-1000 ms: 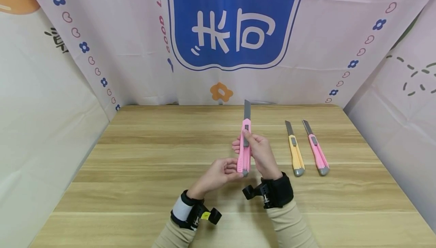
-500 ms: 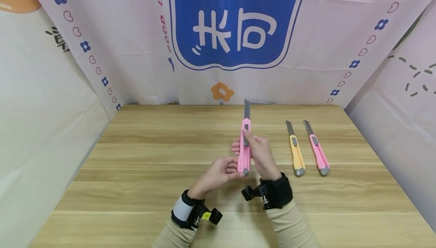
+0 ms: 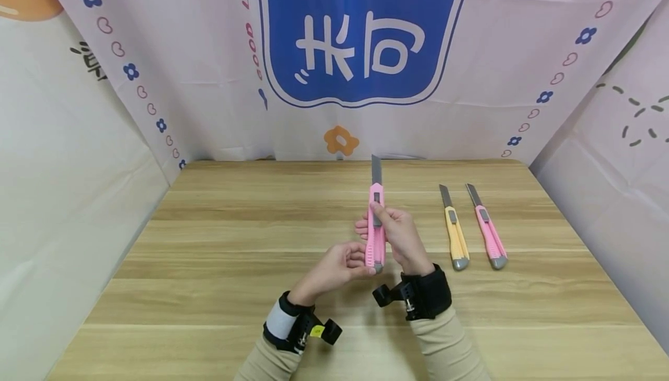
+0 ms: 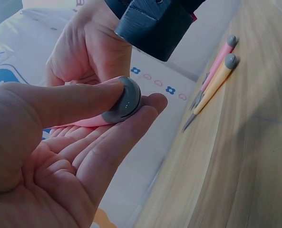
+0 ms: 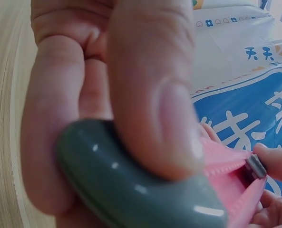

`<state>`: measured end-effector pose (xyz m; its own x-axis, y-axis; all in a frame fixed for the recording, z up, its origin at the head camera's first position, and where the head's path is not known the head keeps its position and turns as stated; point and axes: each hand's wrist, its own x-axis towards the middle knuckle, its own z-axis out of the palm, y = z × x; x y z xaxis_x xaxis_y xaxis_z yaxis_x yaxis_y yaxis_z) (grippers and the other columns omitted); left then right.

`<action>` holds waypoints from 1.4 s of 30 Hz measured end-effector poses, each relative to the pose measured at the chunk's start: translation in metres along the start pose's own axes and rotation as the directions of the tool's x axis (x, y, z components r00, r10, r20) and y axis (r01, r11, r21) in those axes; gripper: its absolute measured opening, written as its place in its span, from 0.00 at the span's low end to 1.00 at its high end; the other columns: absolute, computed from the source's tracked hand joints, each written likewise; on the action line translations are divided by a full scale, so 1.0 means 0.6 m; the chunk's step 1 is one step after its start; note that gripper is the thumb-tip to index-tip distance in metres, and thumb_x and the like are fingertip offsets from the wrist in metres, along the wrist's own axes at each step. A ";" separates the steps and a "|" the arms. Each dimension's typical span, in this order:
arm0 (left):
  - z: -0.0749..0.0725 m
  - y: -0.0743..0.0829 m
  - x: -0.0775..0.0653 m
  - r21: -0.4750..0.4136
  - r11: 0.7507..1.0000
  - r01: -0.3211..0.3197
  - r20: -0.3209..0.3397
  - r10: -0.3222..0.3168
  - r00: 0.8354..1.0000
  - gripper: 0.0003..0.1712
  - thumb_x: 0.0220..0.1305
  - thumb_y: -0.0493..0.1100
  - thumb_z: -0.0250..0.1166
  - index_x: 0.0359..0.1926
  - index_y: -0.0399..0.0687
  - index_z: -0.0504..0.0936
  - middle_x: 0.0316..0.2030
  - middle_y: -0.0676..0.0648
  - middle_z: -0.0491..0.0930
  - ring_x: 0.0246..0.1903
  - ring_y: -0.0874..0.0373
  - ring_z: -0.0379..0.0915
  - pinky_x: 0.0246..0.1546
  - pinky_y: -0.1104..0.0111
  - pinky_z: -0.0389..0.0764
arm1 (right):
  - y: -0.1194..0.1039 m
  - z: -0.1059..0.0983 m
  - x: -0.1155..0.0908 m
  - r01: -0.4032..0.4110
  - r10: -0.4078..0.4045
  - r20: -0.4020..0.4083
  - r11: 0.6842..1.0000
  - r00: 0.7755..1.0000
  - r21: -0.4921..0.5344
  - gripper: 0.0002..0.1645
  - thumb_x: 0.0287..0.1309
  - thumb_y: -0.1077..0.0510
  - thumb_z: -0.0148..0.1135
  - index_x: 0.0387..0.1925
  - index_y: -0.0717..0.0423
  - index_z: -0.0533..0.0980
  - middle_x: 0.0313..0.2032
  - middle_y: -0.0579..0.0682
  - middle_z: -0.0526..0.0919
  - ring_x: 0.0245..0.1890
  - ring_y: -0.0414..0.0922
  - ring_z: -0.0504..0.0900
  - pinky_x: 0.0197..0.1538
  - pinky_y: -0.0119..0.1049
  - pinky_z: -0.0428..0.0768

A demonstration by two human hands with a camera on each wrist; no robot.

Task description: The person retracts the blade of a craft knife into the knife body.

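Note:
Both hands hold one pink utility knife (image 3: 376,241) upright above the wooden table, its grey blade extended toward the back cloth. My left hand (image 3: 342,265) pinches the grey end cap (image 4: 126,102) between thumb and fingers. Higher up, my right hand (image 3: 399,233) grips the pink body, with its thumb on the grey slider (image 5: 256,166). In the right wrist view the left thumb (image 5: 155,95) presses over the cap, large and close. To the right lie a yellow utility knife (image 3: 456,238) and a second pink utility knife (image 3: 490,237), blades out and pointing away.
The wooden table (image 3: 219,241) meets a hanging printed cloth (image 3: 219,102) at its back edge. White cloth walls (image 3: 68,166) stand at both sides. A black camera strap (image 3: 425,293) sits on the right wrist, another strap (image 3: 284,323) on the left.
The held pink knife has tilted slightly, its blade tip shifting a little left and down. Both hands keep their hold, and the two lying knives stay where they were.

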<state>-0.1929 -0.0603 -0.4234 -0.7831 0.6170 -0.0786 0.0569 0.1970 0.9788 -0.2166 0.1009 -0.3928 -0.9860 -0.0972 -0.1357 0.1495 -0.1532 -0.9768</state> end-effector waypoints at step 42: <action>-0.004 0.002 -0.004 -0.003 1.000 0.019 -0.035 -0.019 0.999 0.21 0.62 0.31 0.61 0.56 0.25 0.72 0.49 0.28 0.80 0.49 0.44 0.82 0.50 0.70 0.86 | 0.003 0.011 0.000 0.009 -0.009 -0.048 1.000 0.999 -0.007 0.25 0.70 0.51 0.52 0.40 0.74 0.76 0.21 0.44 0.88 0.25 0.39 0.88 0.37 0.33 0.89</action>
<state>-0.1925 -0.0630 -0.4218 -0.8051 0.5863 -0.0904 0.0401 0.2058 0.9778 -0.2156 0.0943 -0.3933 -0.9897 -0.0485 -0.1348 0.1405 -0.1473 -0.9791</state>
